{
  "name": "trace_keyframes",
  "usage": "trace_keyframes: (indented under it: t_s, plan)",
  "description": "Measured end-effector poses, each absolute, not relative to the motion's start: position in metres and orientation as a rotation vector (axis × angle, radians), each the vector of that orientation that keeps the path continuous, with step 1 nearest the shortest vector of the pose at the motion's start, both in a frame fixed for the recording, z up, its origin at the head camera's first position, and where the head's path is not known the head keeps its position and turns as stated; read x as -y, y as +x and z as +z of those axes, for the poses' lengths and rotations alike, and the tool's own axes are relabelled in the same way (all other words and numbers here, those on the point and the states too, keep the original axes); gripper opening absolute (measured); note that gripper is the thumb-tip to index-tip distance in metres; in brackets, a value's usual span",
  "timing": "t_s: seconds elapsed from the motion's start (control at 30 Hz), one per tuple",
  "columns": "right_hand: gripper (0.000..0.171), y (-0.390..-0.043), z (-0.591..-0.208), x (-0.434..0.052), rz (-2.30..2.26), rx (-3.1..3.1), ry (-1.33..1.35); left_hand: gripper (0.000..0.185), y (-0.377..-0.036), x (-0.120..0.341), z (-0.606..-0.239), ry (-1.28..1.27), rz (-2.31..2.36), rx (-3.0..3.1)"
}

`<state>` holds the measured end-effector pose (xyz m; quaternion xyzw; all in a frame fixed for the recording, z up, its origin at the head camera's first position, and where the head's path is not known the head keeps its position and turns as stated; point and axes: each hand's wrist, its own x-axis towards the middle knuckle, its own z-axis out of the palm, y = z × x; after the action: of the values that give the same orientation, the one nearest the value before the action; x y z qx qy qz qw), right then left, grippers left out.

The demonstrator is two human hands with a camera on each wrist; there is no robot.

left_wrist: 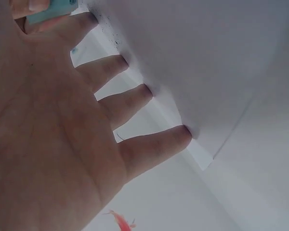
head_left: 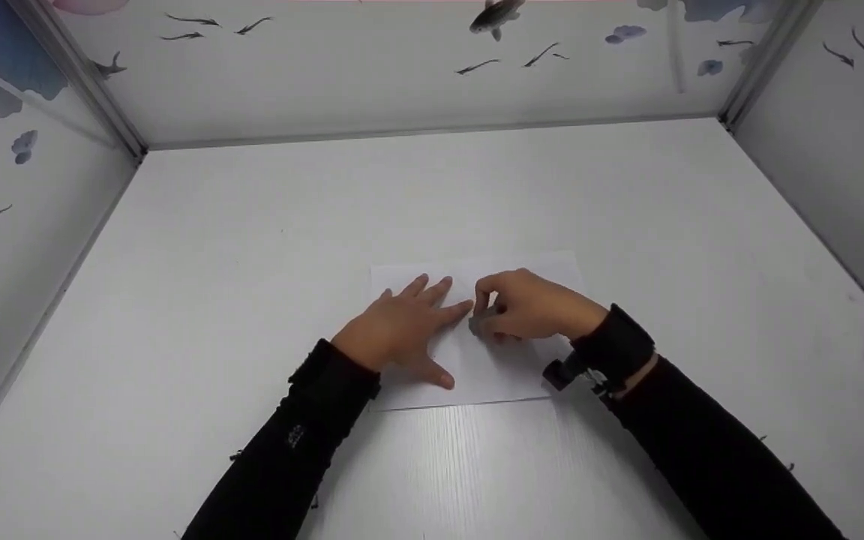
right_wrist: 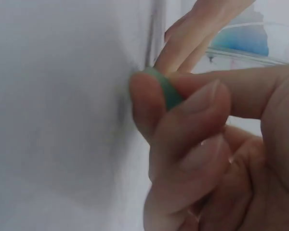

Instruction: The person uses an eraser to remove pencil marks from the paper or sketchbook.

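Observation:
A white sheet of paper [head_left: 503,367] lies flat on the white table [head_left: 252,247] in the head view. My left hand [head_left: 402,326] lies spread on its left half, straight fingers pressing it down; in the left wrist view the fingertips [left_wrist: 144,91] touch the paper [left_wrist: 192,57]. My right hand [head_left: 526,306] is curled just right of it and pinches a small green eraser-like piece [right_wrist: 164,86] between thumb and fingers, its end against the paper [right_wrist: 62,120]. A corner of the same piece [left_wrist: 55,8] shows in the left wrist view.
White walls printed with fish and blue shapes [head_left: 402,67] close the table on the left, back and right. Metal frame posts [head_left: 79,75] stand in the back corners. Both black sleeves [head_left: 289,442] reach in from the front edge.

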<state>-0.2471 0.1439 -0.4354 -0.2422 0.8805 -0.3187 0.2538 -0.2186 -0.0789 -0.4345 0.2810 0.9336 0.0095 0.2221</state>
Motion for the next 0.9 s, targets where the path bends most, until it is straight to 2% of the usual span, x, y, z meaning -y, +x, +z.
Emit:
trace_keyframes:
  t_s: [0.9]
  plan:
    - [0.004,-0.2495,-0.4371,-0.1471,-0.859,-2.441,-0.668,0.108,-0.2173,0.0772,-0.4317,0.783,0.018,-2.57]
